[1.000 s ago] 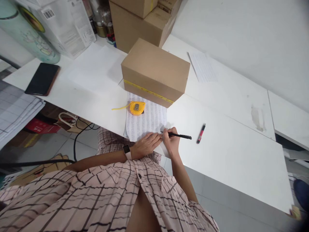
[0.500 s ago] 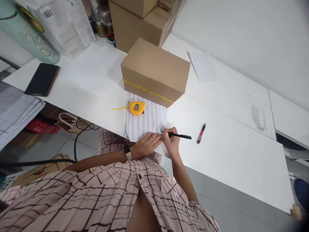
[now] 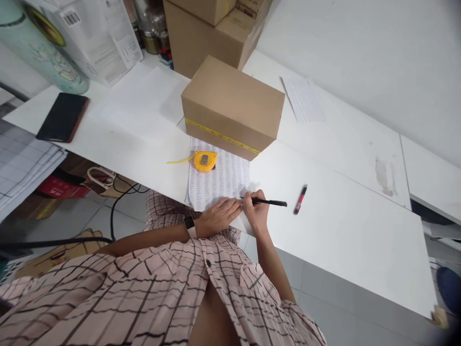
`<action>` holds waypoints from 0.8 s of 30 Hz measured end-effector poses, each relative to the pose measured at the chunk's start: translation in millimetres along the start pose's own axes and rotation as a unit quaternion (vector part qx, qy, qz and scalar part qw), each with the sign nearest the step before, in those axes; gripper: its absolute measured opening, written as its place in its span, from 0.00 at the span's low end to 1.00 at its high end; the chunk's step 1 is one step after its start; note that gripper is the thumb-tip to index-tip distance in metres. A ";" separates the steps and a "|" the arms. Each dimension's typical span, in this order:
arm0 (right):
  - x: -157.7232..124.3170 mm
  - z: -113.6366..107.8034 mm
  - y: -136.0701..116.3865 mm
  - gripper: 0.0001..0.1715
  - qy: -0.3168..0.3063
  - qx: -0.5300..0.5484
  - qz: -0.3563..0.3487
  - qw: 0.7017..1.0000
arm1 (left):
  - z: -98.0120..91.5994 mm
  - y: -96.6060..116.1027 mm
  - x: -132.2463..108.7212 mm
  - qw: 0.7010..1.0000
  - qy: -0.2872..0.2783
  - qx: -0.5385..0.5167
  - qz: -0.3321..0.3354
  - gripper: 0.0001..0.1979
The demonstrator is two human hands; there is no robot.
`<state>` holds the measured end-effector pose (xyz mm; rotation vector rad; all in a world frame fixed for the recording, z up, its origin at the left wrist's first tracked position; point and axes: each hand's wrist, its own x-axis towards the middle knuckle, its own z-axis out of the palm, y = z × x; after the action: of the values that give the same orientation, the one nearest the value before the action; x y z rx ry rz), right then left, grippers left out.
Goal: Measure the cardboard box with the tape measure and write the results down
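My right hand (image 3: 256, 211) grips a black pen (image 3: 273, 203), its tip at the lower right edge of a sheet covered in rows of writing (image 3: 225, 180). Flat across the bottom of that sheet lies my left hand (image 3: 218, 216), fingers stretched out and close to the pen tip. A yellow tape measure (image 3: 205, 161) rests on the upper part of the sheet, a short end of its tape sticking out to the left. Just behind, a closed brown cardboard box (image 3: 232, 105) with a yellow strip along its front covers the sheet's far edge.
A red and black marker (image 3: 300, 199) lies right of my right hand. Blank paper (image 3: 140, 103) and a dark phone (image 3: 63, 117) are on the left, near a mint-green bottle (image 3: 46, 53). Larger cartons (image 3: 201, 38) stand behind; another written sheet (image 3: 302, 98) lies back right.
The black pen's back end has shifted very slightly to the right in my right hand. My left hand, the tape measure and the box stay in place.
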<state>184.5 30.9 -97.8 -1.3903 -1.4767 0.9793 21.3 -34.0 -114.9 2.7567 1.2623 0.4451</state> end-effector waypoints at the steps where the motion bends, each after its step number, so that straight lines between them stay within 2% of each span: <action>1: 0.1 0.1 -0.1 0.17 0.000 0.000 0.000 1.000 | 0.0 -0.1 -0.3 1.000 0.001 0.006 0.001 0.26; 24: 0.6 -0.7 -3.7 0.16 0.021 -0.006 0.016 1.000 | -4.5 0.3 1.7 0.999 0.001 0.053 0.013 0.24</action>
<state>184.0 31.2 -94.0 -1.4396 -1.4353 0.9569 21.3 -33.2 -110.1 2.8630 1.2877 0.3935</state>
